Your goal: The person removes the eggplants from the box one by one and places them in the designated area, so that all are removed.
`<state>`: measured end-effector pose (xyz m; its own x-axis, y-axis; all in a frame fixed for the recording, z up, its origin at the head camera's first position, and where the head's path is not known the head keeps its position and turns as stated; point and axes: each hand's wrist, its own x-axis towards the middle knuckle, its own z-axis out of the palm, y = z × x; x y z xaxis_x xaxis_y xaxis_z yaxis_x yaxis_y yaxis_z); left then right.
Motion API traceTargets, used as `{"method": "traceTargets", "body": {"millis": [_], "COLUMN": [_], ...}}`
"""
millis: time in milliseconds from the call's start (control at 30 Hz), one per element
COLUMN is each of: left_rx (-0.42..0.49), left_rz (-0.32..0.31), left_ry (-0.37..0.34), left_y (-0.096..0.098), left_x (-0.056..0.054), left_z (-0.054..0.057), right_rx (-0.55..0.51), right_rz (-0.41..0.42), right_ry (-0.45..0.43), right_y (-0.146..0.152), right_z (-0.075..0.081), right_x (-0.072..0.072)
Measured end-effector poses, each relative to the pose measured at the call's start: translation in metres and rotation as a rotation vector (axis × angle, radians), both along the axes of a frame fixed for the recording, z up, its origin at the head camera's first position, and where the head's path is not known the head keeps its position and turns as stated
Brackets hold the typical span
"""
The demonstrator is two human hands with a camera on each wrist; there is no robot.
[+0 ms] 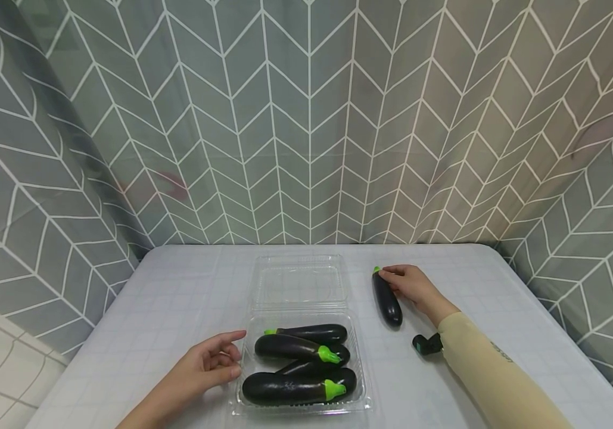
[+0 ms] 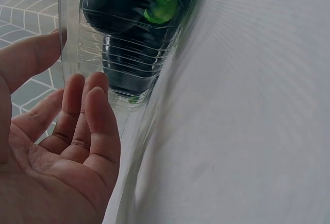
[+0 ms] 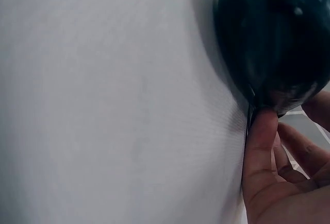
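Eggplant [image 1: 387,299], single, loose: glossy, near-black purple skin, elongated body, bright green cap at the far end. Lies flat on the pale grey bench [image 1: 177,298], to the right of the clear plastic clamshell container [image 1: 360,381] and apart from it. Right hand [image 1: 412,286] rests beside the far, capped end, fingertips touching it near the stem; fingers gently bent, whether they close round it cannot be told. Right wrist view shows a thumb [image 3: 260,147] against the dark rounded skin.

Container: transparent, hinged lid [image 1: 299,280] lying open toward the back. Holds several more eggplants [image 1: 290,347] of the same look, stacked crosswise, green caps pointing various ways.

Left hand [image 1: 207,363]: relaxed and holding nothing, palm toward the container's left wall, fingertips at or just beside it.
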<state>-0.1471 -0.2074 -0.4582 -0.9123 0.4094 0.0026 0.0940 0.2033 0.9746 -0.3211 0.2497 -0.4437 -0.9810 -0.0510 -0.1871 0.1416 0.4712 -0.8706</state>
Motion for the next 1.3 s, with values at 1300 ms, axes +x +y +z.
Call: {"method": "traceTargets", "body": {"millis": [1300], "left_rx": [0.03], "left_rz": [-0.027], "left_ry": [-0.003], "left_y": [-0.002], "left_x": [0.001], "left_z": [0.0], "right_rx": [0.048], "right_rz": [0.028], "right_ry": [0.197], "right_y": [0.001], "right_z": [0.032], "right_x": [0.023]}}
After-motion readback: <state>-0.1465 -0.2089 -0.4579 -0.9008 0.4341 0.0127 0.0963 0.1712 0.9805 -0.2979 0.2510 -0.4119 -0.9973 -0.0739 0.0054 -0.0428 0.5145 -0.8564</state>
